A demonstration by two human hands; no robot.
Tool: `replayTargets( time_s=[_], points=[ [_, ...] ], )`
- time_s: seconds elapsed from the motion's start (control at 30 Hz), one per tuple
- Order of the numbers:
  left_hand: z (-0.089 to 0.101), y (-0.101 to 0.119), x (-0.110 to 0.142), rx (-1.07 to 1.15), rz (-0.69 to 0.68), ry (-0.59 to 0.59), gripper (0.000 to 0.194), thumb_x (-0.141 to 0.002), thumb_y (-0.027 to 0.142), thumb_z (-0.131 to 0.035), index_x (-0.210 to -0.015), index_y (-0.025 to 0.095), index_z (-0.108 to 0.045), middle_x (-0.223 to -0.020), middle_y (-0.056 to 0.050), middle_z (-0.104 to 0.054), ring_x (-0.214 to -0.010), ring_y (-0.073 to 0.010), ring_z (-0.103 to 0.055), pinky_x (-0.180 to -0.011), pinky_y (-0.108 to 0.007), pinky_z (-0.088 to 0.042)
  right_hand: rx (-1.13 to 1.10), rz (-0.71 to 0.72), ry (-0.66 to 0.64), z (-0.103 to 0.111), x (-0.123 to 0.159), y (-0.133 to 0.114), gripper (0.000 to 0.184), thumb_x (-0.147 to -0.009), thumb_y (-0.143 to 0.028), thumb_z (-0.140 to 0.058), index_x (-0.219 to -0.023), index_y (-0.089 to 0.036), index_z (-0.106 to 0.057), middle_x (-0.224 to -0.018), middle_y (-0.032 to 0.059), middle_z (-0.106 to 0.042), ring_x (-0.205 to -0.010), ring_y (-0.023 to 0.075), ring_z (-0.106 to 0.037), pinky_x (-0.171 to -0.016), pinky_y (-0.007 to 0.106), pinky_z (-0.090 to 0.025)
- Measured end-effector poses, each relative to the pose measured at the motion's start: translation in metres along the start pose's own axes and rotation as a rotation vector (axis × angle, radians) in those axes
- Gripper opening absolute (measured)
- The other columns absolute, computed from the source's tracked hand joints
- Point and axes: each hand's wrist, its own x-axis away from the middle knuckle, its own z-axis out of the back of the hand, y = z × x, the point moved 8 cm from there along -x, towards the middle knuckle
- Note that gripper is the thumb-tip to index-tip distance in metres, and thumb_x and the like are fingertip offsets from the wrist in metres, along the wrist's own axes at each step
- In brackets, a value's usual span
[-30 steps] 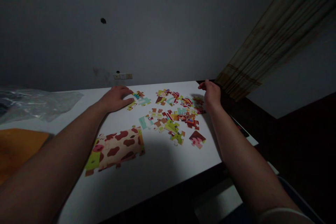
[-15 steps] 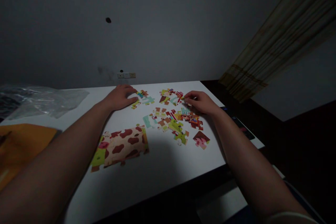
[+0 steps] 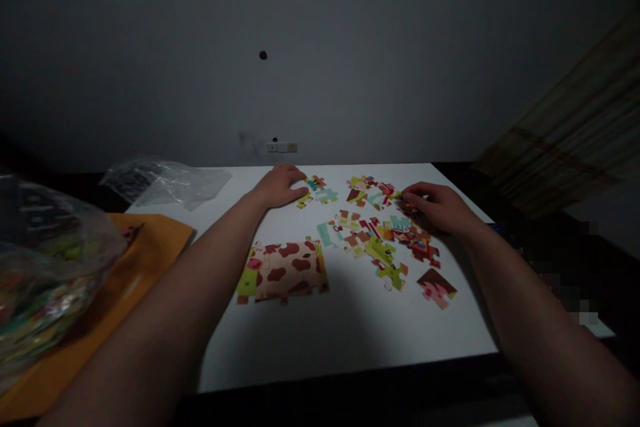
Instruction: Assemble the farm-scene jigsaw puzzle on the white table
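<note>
On the white table, my left hand [image 3: 281, 188] lies with thumb and fingers apart beside a small group of blue and yellow puzzle pieces [image 3: 326, 195]. My right hand [image 3: 443, 207] is closed in a pinch on a small yellow-green puzzle piece [image 3: 398, 195], partly hidden by the fingers. Just left of it lie several loose pieces [image 3: 357, 195]. Nearer to me spreads a larger heap of loose pieces [image 3: 380, 250], some overlapping. A joined section with a brown-spotted cow [image 3: 290, 272] lies by my left forearm. One pink and brown piece [image 3: 436, 288] sits apart at the right.
An orange envelope [image 3: 165, 233] is at the left, with a clear plastic bag of colourful pieces [image 3: 55, 293] on it. Another crumpled clear bag [image 3: 185, 183] lies at the table's back left. Behind the table stands a grey wall [image 3: 350, 67]; a curtain [image 3: 565, 140] hangs at right.
The view has turned left, so everything appears farther right and more of the envelope and filled bag shows. Both hands keep nearly the same places among the pieces.
</note>
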Motion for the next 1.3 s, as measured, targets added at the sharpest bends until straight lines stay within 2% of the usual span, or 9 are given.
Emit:
replayTargets(
  time_s=[0.2, 0.47, 0.63, 0.97, 1.1, 1.3],
  points=[
    [-0.001, 0.0, -0.001, 0.004, 0.019, -0.002, 0.064, -0.101, 0.067, -0.057, -0.144, 0.023, -0.077, -0.15, -0.014, -0.071, -0.14, -0.0366, -0.061, -0.126, -0.055, -0.043, 0.066, -0.019, -0.001, 0.002, 0.0, -0.001, 0.047, -0.082, -0.072, -0.081, -0.095, -0.027, -0.084, -0.081, 0.0109, -0.081, -0.066, 0.0267, -0.071, -0.054, 0.039, -0.052],
    [-0.001, 0.0, -0.001, 0.007, 0.027, -0.012, 0.063, -0.101, 0.067, -0.059, -0.144, 0.025, -0.076, -0.15, -0.015, -0.071, -0.141, -0.037, -0.061, -0.126, -0.056, -0.044, 0.105, 0.032, -0.016, -0.001, -0.001, -0.006, 0.045, -0.084, -0.073, -0.077, -0.092, -0.03, -0.083, -0.083, 0.0105, -0.081, -0.07, 0.0276, -0.071, -0.063, 0.043, -0.055],
    [-0.001, -0.001, -0.001, 0.01, 0.035, -0.004, 0.061, -0.1, 0.067, -0.059, -0.143, 0.027, -0.077, -0.151, -0.013, -0.071, -0.142, -0.0371, -0.061, -0.124, -0.056, -0.045, 0.101, 0.017, -0.026, -0.003, 0.0, -0.005, 0.044, -0.086, -0.072, -0.075, -0.093, -0.029, -0.083, -0.082, 0.0101, -0.08, -0.067, 0.0266, -0.069, -0.061, 0.042, -0.054],
    [0.0, 0.001, 0.0, 0.012, 0.017, -0.016, 0.064, -0.102, 0.067, -0.057, -0.145, 0.023, -0.076, -0.151, -0.016, -0.07, -0.142, -0.0381, -0.061, -0.126, -0.056, -0.043, 0.126, 0.051, -0.027, -0.003, 0.0, -0.01, 0.046, -0.086, -0.072, -0.074, -0.093, -0.027, -0.083, -0.087, 0.0102, -0.082, -0.072, 0.0273, -0.071, -0.067, 0.044, -0.056],
    [0.002, 0.001, 0.0, 0.011, 0.016, 0.004, 0.062, -0.101, 0.067, -0.057, -0.144, 0.026, -0.077, -0.15, -0.013, -0.071, -0.142, -0.0369, -0.061, -0.127, -0.056, -0.043, 0.136, 0.049, -0.043, -0.004, 0.0, -0.008, 0.049, -0.087, -0.074, -0.074, -0.094, -0.026, -0.084, -0.084, 0.0094, -0.081, -0.071, 0.0264, -0.071, -0.066, 0.042, -0.055],
    [0.001, 0.0, 0.0, 0.013, -0.008, 0.007, 0.064, -0.102, 0.068, -0.056, -0.143, 0.024, -0.077, -0.148, -0.015, -0.071, -0.139, -0.0365, -0.063, -0.125, -0.053, -0.045, 0.123, 0.048, -0.043, -0.004, 0.001, -0.01, 0.048, -0.086, -0.075, -0.075, -0.093, -0.027, -0.083, -0.082, 0.0094, -0.081, -0.068, 0.0258, -0.069, -0.063, 0.042, -0.054]
  ],
)
